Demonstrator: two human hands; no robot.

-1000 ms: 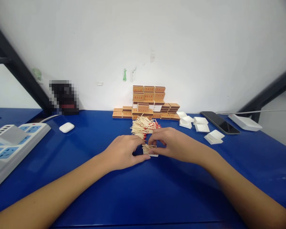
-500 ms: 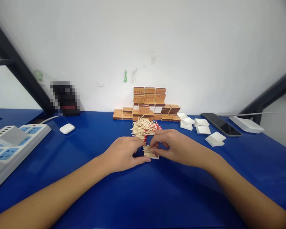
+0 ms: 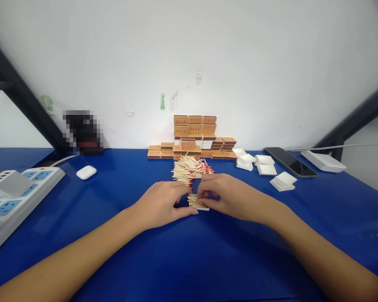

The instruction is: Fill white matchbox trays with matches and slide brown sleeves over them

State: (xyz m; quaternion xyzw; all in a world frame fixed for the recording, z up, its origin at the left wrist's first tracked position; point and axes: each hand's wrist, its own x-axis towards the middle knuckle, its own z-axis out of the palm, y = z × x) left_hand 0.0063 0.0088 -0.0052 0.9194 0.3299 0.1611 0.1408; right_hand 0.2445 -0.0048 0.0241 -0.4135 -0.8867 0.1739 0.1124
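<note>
A small white matchbox tray (image 3: 204,208) lies on the blue table, filled with wooden matches (image 3: 193,201). My left hand (image 3: 166,203) steadies this tray from the left, thumb along its near edge and index finger at the far side. From the right, my right hand (image 3: 228,195) reaches over the tray with thumb and fingers pinched on matches inside; its fingers hide the tray's right end. Just beyond my hands is a loose heap of red-headed matches (image 3: 189,167).
Orange matchboxes (image 3: 194,129) stand stacked against the wall behind the heap. White empty trays (image 3: 266,169), a phone (image 3: 290,161) and a white flat box (image 3: 324,161) lie to the right. At left are a power strip (image 3: 28,199) and a white earbud case (image 3: 86,172).
The view has shifted slightly. My right fingers have moved a little lower and closer over the matches in the tray. My left hand keeps its place at the tray.
</note>
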